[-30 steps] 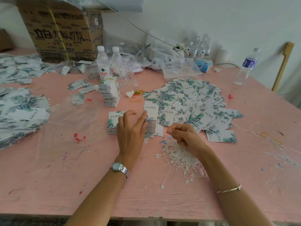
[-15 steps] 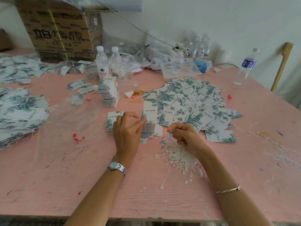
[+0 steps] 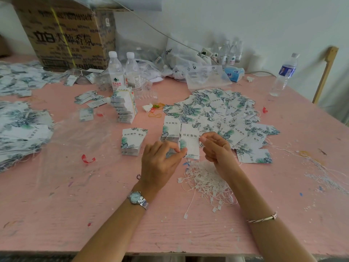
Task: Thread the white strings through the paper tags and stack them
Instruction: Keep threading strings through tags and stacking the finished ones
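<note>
Head view: the cardboard carton (image 3: 66,35) at the back reads "立白" in bold, its smaller print blurred; a water bottle (image 3: 115,72) wears a red label too small to read; the left hand (image 3: 160,161) pinches the lower edge of a paper tag (image 3: 189,140) printed with four dark Chinese characters, held above the white strings (image 3: 205,182); the right hand (image 3: 217,148) pinches its upper right corner, any string there too thin to make out; the pink table (image 3: 94,205) runs off-frame.
</note>
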A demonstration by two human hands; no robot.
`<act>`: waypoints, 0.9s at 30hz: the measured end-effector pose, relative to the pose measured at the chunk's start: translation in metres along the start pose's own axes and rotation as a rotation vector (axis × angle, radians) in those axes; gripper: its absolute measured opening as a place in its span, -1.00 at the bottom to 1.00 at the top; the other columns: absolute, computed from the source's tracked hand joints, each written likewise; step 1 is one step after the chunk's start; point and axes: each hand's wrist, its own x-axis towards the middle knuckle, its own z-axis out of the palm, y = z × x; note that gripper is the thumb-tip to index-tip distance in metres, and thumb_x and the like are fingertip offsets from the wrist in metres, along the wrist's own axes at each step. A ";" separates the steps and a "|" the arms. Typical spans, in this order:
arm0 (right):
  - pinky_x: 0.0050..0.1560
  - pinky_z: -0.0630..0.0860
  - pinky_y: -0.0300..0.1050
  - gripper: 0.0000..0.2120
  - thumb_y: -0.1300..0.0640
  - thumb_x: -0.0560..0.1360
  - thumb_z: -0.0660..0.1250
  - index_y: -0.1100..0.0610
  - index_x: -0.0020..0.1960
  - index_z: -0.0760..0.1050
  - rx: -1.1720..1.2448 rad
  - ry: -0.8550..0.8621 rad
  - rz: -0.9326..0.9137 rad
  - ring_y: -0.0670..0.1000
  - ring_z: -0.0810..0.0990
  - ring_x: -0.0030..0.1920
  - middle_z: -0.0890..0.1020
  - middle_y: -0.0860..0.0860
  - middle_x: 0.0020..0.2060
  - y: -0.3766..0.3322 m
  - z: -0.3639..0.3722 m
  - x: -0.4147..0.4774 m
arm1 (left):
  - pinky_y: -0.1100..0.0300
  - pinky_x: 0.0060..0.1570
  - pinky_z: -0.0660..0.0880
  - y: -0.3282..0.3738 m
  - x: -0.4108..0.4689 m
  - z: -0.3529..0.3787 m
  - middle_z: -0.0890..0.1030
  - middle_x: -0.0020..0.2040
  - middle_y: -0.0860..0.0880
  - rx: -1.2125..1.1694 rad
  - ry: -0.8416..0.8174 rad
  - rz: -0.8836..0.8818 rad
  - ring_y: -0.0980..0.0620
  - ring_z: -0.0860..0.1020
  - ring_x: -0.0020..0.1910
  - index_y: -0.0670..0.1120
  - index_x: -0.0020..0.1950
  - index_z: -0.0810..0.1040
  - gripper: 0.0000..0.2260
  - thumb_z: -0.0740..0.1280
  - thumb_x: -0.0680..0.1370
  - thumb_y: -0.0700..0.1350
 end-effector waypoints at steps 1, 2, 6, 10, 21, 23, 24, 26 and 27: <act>-0.45 0.07 -0.22 -0.94 0.23 0.54 0.39 0.14 -0.10 0.52 -0.025 0.026 -0.031 -0.09 0.12 -0.50 0.28 -0.12 -0.53 0.000 0.001 0.000 | 0.03 -0.29 0.37 0.001 0.000 0.000 0.67 -0.18 0.02 -0.006 -0.005 -0.002 -0.06 0.51 -0.32 -0.04 -0.13 0.76 -0.97 0.53 0.51 -0.11; -0.47 0.10 -0.24 -0.95 0.25 0.55 0.37 0.18 -0.10 0.53 -0.048 0.051 -0.061 -0.10 0.14 -0.51 0.32 -0.13 -0.54 0.000 0.001 0.000 | 0.03 -0.28 0.38 0.001 0.000 0.000 0.67 -0.16 0.02 -0.011 -0.012 -0.004 -0.06 0.52 -0.32 -0.04 -0.12 0.76 -0.96 0.53 0.52 -0.11; -0.49 0.12 -0.26 -0.95 0.31 0.55 0.36 0.23 -0.10 0.55 -0.096 0.102 -0.140 -0.12 0.17 -0.52 0.44 -0.17 -0.51 0.002 0.002 0.001 | 0.01 -0.29 0.42 -0.001 -0.002 0.003 0.69 -0.10 0.01 -0.038 -0.060 0.003 -0.08 0.55 -0.29 -0.05 -0.09 0.75 -0.99 0.53 0.51 -0.15; -0.43 0.32 -0.41 -0.97 0.33 0.53 0.39 0.26 -0.08 0.59 -0.159 0.083 -0.241 -0.22 0.40 -0.49 0.62 -0.13 -0.33 0.006 0.003 0.001 | 0.01 -0.29 0.45 -0.001 -0.005 0.006 0.68 -0.07 0.00 -0.066 -0.065 -0.008 -0.09 0.55 -0.27 -0.06 -0.07 0.75 -0.93 0.56 0.48 -0.19; -0.40 0.37 -0.45 -0.95 0.34 0.51 0.41 0.24 -0.10 0.64 -0.139 0.077 -0.286 -0.21 0.50 -0.46 0.68 -0.06 -0.29 0.011 0.000 0.001 | 0.09 0.04 0.40 0.004 -0.006 0.008 0.61 0.07 -0.02 -0.268 -0.143 -0.325 -0.01 0.52 0.02 -0.10 0.18 0.66 -0.67 0.21 0.50 -0.23; -0.45 0.26 -0.19 -0.97 0.27 0.51 0.44 0.21 -0.10 0.66 -0.196 -0.012 -0.251 0.07 0.40 -0.53 0.64 0.23 -0.29 0.012 0.004 -0.002 | 0.14 0.07 0.45 0.005 -0.006 0.008 0.57 0.07 0.00 -0.378 -0.134 -0.466 0.06 0.52 0.02 -0.13 0.23 0.59 -0.71 0.18 0.58 -0.17; -0.43 0.19 -0.07 -0.97 0.23 0.51 0.45 0.19 -0.09 0.66 -0.233 -0.051 -0.236 0.24 0.30 -0.51 0.58 0.37 -0.31 0.012 0.006 -0.003 | 0.15 0.03 0.47 0.005 -0.005 0.008 0.56 0.07 0.00 -0.424 -0.142 -0.510 0.09 0.52 -0.01 -0.14 0.25 0.56 -0.73 0.18 0.61 -0.15; -0.45 0.14 -0.06 -0.96 0.20 0.51 0.46 0.16 -0.11 0.66 -0.272 -0.110 -0.231 0.24 0.18 -0.50 0.46 0.42 -0.38 0.013 0.009 -0.005 | 0.24 -0.03 0.48 0.007 -0.006 0.009 0.52 0.06 -0.01 -0.478 -0.152 -0.555 0.12 0.50 -0.09 -0.14 0.27 0.52 -0.74 0.20 0.64 -0.09; -0.46 0.11 -0.14 -0.95 0.20 0.52 0.46 0.15 -0.12 0.66 -0.283 -0.131 -0.236 0.16 0.15 -0.50 0.42 0.40 -0.42 0.012 0.010 -0.006 | 0.31 -0.05 0.46 0.008 -0.006 0.010 0.50 0.07 -0.02 -0.506 -0.144 -0.581 0.11 0.50 -0.11 -0.13 0.27 0.50 -0.74 0.22 0.64 -0.07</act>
